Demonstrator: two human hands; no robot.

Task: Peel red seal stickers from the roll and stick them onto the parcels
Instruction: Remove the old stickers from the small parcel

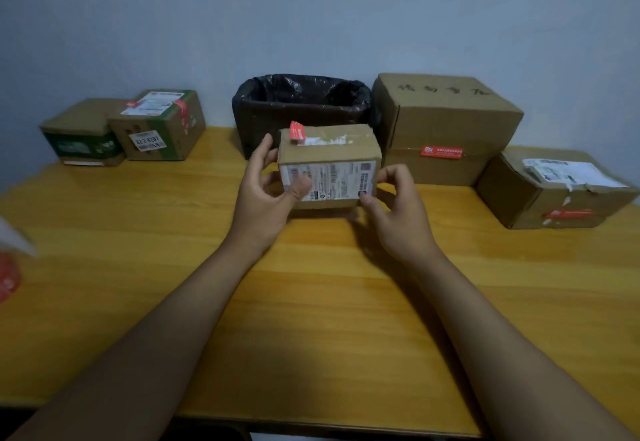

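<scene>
I hold a small parcel [327,166] over the wooden table [311,302], left hand [266,194] and right hand [394,212] gripping its ends (red sticker [298,132] half-stuck on top).

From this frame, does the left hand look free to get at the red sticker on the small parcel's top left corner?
Probably yes. The left hand holds the small parcel at its left end, its fingertips just below the red sticker, and nothing lies between them. It would have to loosen its hold first.

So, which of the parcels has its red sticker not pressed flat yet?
The small parcel between both hands: its red sticker stands up at the top left corner. The stickers on the other parcels lie flat.
</scene>
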